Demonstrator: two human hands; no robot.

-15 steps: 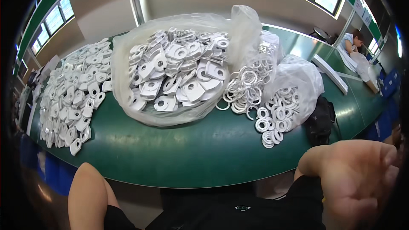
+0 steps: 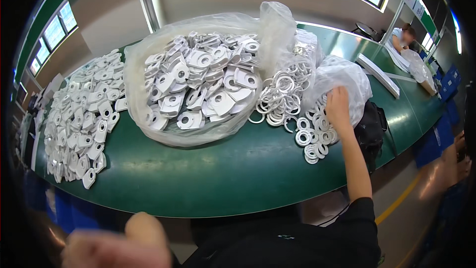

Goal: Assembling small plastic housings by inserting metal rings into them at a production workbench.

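Note:
My right hand [image 2: 338, 106] reaches over the table to a clear plastic bag [image 2: 349, 82] at the right, whose mouth spills small thick white rings [image 2: 313, 138]. The fingers are bent and held together at the upper edge of those rings; what they hold, if anything, is hidden. My left hand [image 2: 116, 249] is at the lower left, off the table's front edge and close to the camera. Motion smears its fingers, so its grip and contents do not show. Thinner, larger white rings [image 2: 285, 85] lie heaped left of the small ones.
A large open plastic bag [image 2: 198, 141] full of white flat parts with round holes [image 2: 220, 101] occupies the middle of the green table [image 2: 223, 183]. More such parts [image 2: 82, 124] are piled at left. A black bag [image 2: 371, 131] and white strip [image 2: 379, 75] lie right; a person [image 2: 400, 39] sits beyond.
My right hand has swung from the lower right, near the camera, forward to the small rings. My left hand has come into view at the lower left. The whole view has shifted slightly.

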